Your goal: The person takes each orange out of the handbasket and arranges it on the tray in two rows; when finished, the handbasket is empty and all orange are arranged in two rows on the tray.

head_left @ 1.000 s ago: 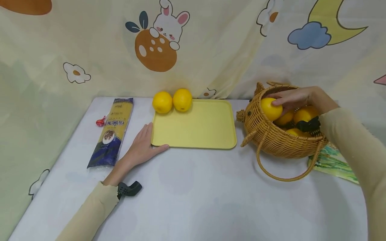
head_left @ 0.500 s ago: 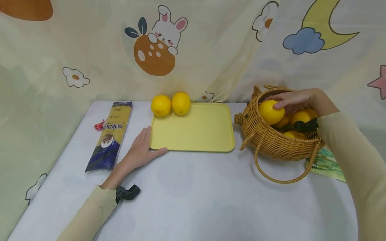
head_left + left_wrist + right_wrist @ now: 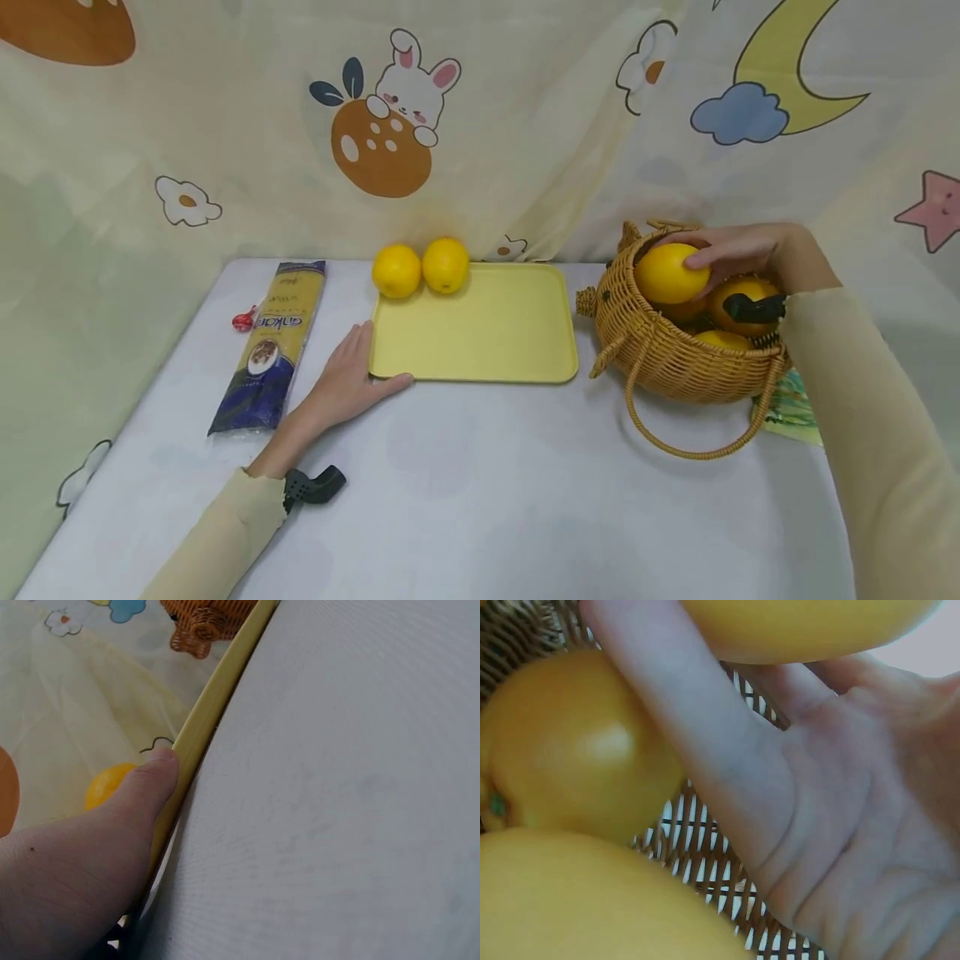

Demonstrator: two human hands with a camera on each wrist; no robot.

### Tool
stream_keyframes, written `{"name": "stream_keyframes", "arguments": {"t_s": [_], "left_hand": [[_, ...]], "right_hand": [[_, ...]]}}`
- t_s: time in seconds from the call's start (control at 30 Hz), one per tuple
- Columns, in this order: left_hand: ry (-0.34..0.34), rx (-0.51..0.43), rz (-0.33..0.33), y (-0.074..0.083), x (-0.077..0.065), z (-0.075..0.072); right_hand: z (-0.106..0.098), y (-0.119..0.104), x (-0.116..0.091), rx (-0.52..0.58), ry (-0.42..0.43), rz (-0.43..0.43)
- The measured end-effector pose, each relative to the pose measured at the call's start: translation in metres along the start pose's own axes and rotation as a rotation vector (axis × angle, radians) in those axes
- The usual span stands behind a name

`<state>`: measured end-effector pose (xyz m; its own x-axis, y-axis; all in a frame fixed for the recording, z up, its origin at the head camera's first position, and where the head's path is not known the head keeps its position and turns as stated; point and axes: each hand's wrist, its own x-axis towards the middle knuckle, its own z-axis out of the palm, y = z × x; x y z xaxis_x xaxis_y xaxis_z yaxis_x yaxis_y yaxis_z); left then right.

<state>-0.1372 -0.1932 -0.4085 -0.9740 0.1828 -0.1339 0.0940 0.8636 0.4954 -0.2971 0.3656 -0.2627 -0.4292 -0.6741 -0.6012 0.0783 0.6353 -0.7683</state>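
In the head view my right hand (image 3: pixel 738 254) grips an orange (image 3: pixel 669 273) at the upper left of the opening of a pig-shaped wicker basket (image 3: pixel 675 367). The thumb lies on the orange's near side, while the other fingers are mostly hidden behind it. The right wrist view shows the held orange (image 3: pixel 810 626) at the top edge and another orange (image 3: pixel 585 750) below the thumb. My left hand (image 3: pixel 347 379) touches the near left corner of a yellow tray (image 3: pixel 480 333), fingers straight along its left side, thumb at the front rim (image 3: pixel 199 742).
Two oranges (image 3: pixel 422 268) sit side by side at the tray's far left corner. Left of my left hand lies a pasta packet (image 3: pixel 270 350), with a red wrapped candy (image 3: pixel 243 320) beside it. A green printed packet (image 3: pixel 791 408) is partly under the basket, whose handle (image 3: pixel 697 454) hangs forward.
My right hand has raised the orange a little against the basket's rim. The left hand keeps its place at the tray. The head view has shifted slightly.
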Motion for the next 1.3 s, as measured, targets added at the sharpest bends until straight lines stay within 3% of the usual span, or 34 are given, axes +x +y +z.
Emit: {"name": "stream_keyframes", "arguments": {"t_s": [0.17, 0.37, 0.67, 0.8, 0.93, 1.1, 1.17, 1.3], "left_hand": [[0.001, 0.005, -0.001, 0.000, 0.000, 0.001], [0.002, 0.000, 0.003, 0.001, 0.000, 0.000], [-0.010, -0.008, -0.017, 0.001, -0.001, -0.001], [-0.015, -0.008, -0.017, 0.001, -0.001, -0.001], [-0.019, -0.004, -0.017, 0.001, 0.000, -0.001], [-0.001, 0.006, -0.007, 0.000, 0.001, -0.002], [0.003, 0.008, -0.008, -0.001, 0.002, -0.002], [-0.002, -0.005, -0.005, 0.000, 0.001, 0.000]], "right_hand": [[0.000, -0.002, -0.002, -0.015, 0.025, 0.012], [0.004, -0.004, 0.000, -0.001, -0.018, 0.006], [0.004, -0.005, -0.008, -0.038, 0.032, -0.098], [0.003, 0.000, -0.014, -0.043, 0.063, -0.232], [-0.001, 0.008, -0.019, 0.056, 0.034, -0.431], [-0.002, 0.015, -0.023, 0.136, 0.046, -0.487], [-0.001, 0.018, -0.024, 0.198, 0.002, -0.530], [0.000, 0.017, -0.029, 0.360, -0.131, -0.701]]}}
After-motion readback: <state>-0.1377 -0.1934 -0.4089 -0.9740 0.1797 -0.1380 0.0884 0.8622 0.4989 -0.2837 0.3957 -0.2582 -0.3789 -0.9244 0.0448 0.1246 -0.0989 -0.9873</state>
